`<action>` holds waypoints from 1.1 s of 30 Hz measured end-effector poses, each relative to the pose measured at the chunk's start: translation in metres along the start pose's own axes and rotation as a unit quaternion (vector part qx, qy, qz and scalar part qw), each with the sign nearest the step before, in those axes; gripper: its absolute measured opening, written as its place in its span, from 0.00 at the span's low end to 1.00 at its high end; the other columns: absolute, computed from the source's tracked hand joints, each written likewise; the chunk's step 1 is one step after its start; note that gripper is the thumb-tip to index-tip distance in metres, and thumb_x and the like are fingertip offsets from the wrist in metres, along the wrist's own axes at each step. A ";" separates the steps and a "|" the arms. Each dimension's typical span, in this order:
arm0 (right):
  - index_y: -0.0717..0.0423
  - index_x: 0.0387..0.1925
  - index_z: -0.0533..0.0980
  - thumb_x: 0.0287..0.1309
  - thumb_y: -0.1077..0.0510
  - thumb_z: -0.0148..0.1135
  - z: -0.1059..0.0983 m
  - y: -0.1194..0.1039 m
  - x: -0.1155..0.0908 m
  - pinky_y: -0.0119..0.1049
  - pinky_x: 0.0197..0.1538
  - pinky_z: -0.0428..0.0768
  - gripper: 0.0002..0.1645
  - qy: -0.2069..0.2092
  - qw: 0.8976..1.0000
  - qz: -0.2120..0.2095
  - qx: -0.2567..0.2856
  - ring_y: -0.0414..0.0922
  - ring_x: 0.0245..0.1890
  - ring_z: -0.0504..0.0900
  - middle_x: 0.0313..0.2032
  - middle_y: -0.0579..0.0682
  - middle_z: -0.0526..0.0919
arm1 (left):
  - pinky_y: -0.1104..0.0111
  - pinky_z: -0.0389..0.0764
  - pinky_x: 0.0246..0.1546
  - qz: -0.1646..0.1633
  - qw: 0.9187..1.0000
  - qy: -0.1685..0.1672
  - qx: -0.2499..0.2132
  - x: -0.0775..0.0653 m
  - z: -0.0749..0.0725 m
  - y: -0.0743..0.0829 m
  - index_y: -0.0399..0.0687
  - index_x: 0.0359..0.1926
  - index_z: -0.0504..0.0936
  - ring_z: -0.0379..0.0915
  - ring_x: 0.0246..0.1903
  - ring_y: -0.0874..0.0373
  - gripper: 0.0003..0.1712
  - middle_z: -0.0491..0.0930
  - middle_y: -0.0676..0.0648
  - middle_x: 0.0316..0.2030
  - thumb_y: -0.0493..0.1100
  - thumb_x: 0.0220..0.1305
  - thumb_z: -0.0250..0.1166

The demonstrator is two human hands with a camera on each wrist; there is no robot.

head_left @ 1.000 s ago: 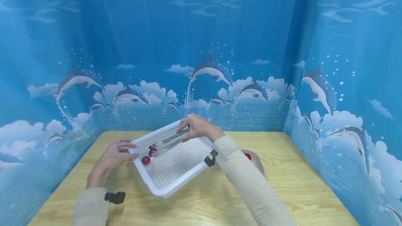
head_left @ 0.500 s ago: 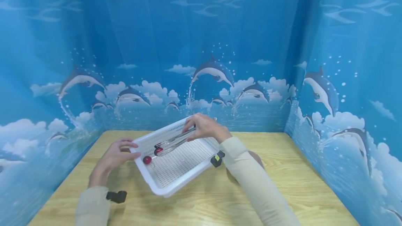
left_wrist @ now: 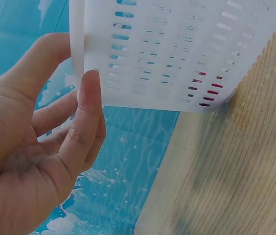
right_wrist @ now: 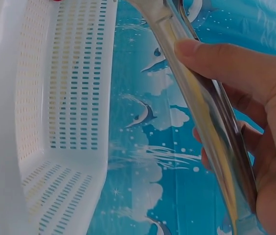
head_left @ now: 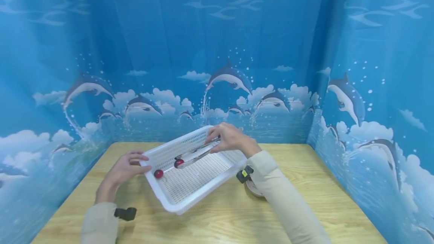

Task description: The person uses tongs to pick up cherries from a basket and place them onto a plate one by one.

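A white perforated plastic basket [head_left: 190,183] stands tilted in the head view, its left end raised. My left hand [head_left: 123,170] pinches the rim at that end, thumb and fingers on either side of the wall in the left wrist view. Over the basket, my right hand [head_left: 228,138] grips metal tongs [right_wrist: 196,98] around both arms. The tongs' tips hold a small round red fruit [head_left: 179,163] inside the basket. Another small round red fruit [head_left: 158,174] lies by the basket's left end wall, close to my left fingers.
A round, shallow bowl [head_left: 255,189] stands right of the basket, mostly hidden under my right sleeve [head_left: 285,195]. All this is on a wood-grain table [head_left: 325,195]. Blue dolphin-print curtains [head_left: 217,48] enclose its back and sides.
My right hand has moved right with the tongs, carrying the red fruit away from the other one. My left hand keeps its hold on the rim, and the forearm now hides more of the bowl.
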State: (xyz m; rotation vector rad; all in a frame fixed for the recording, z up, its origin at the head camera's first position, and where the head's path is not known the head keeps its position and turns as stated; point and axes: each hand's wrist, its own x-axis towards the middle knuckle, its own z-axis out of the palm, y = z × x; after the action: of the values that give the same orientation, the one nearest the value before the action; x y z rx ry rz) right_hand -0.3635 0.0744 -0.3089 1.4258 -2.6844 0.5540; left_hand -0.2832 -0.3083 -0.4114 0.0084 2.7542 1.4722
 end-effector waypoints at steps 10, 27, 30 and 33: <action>0.49 0.47 0.89 0.51 0.52 0.80 -0.012 0.004 -0.023 0.51 0.64 0.83 0.19 0.023 0.999 -0.004 -0.024 0.50 0.56 0.85 0.51 0.50 0.90 | 0.41 0.80 0.62 -0.001 1.000 0.000 -0.001 0.002 -0.001 0.000 0.32 0.63 0.76 0.66 0.68 0.28 0.37 0.56 0.30 0.76 0.51 0.61 0.75; 0.47 0.44 0.89 0.49 0.54 0.81 -0.018 0.020 -0.063 0.43 0.53 0.85 0.18 0.050 0.998 -0.001 -0.036 0.46 0.48 0.85 0.47 0.48 0.90 | 0.42 0.80 0.63 0.001 1.000 -0.001 -0.001 0.001 0.000 -0.002 0.32 0.64 0.76 0.67 0.67 0.29 0.39 0.55 0.30 0.77 0.52 0.60 0.76; 0.47 0.44 0.89 0.49 0.54 0.81 -0.019 0.022 -0.071 0.44 0.53 0.85 0.18 0.051 0.998 0.005 -0.036 0.46 0.48 0.85 0.46 0.48 0.90 | 0.41 0.79 0.64 -0.002 1.000 -0.002 -0.002 0.000 0.000 -0.002 0.32 0.63 0.76 0.67 0.68 0.29 0.39 0.55 0.30 0.77 0.53 0.60 0.76; 0.47 0.44 0.89 0.49 0.55 0.81 -0.021 0.024 -0.078 0.44 0.52 0.85 0.18 0.053 0.998 0.006 -0.034 0.45 0.47 0.85 0.45 0.47 0.90 | 0.41 0.79 0.64 -0.006 1.000 0.001 -0.002 0.000 0.001 -0.001 0.33 0.63 0.76 0.66 0.68 0.29 0.38 0.55 0.31 0.77 0.52 0.60 0.76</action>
State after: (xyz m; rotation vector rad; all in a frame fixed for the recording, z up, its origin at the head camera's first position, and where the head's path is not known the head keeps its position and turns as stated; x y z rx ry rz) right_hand -0.3406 0.1557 -0.3129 1.3258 -2.6039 0.5175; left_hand -0.2832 -0.3083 -0.4124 -0.0087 2.7487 1.4744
